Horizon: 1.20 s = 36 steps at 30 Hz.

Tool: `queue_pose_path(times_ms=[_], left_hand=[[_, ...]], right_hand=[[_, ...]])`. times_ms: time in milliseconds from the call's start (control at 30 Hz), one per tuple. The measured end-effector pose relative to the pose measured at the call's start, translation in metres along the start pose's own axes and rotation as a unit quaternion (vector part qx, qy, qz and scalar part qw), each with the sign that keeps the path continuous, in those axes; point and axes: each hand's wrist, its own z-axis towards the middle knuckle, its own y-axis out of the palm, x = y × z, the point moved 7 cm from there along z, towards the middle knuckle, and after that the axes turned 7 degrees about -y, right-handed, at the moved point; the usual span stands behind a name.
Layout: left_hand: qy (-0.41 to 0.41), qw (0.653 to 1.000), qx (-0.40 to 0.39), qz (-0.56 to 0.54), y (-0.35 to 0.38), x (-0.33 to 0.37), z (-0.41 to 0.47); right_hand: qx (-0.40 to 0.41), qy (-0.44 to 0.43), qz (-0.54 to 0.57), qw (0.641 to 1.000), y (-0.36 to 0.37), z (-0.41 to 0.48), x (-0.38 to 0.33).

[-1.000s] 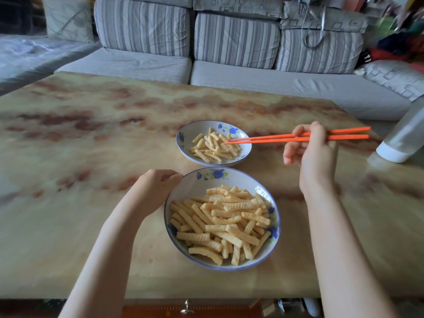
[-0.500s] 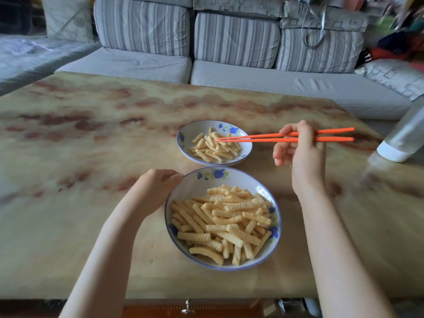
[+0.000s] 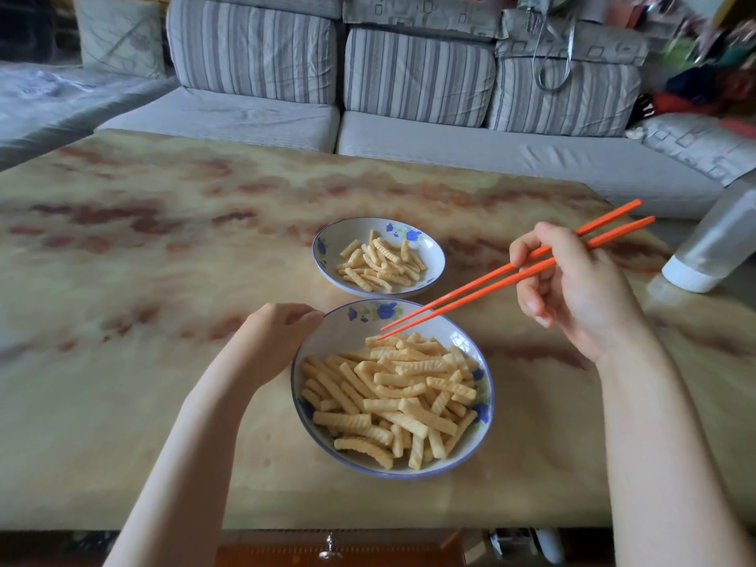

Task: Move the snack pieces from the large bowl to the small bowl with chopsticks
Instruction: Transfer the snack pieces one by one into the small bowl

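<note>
Above the large bowl (image 3: 347, 339), we see the right hand (image 3: 572, 292) gripping orange chopsticks (image 3: 491, 284). Their tips are close together and empty, angled down to the far edge of the heap of snack pieces (image 3: 392, 399); we cannot tell whether they touch it. The left hand (image 3: 274, 341) curls against the large bowl's far-left rim, we judge to stop it sliding as the sticks dig in. Just beyond the large bowl stands the small bowl (image 3: 431, 247), holding a thinner layer of pieces (image 3: 380, 263). We reckon it is set that close to keep each carry short. Most of the snack lies in the large bowl, so the task looks far from finished. Both bowls stand on the marbled counter (image 3: 143, 280). Next, in our judgement, comes a pinch on one ridged piece, brittle and apt to slip or snap under too hard a squeeze.
</note>
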Motion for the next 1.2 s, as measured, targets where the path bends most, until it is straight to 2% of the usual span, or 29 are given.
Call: queue_pose_path(times_ms=[233, 500, 667, 767, 967, 1200], left_hand=[[-0.002, 1.000, -0.004, -0.006, 0.000, -0.002, 0.002], [-0.003, 1.000, -0.002, -0.005, 0.000, -0.001, 0.001], [-0.003, 1.000, -0.005, -0.004, 0.000, 0.000, 0.001], [-0.005, 1.000, -0.007, -0.006, 0.000, -0.001, 0.001], [-0.003, 1.000, -0.007, -0.004, 0.000, 0.000, 0.001], [-0.004, 1.000, -0.012, -0.001, 0.000, 0.001, 0.000]], right_hand=[[-0.009, 0.014, -0.011, 1.000, 0.005, -0.002, 0.002], [0.062, -0.007, 0.067, 0.996, 0.002, 0.004, 0.003], [0.150, -0.026, 0.136, 0.979, -0.002, 0.008, 0.009], [0.182, -0.029, 0.134, 0.974, 0.002, 0.011, 0.017], [0.180, -0.031, 0.093, 0.979, 0.025, 0.020, 0.031], [0.140, -0.059, 0.068, 0.986, 0.048, 0.027, 0.034]])
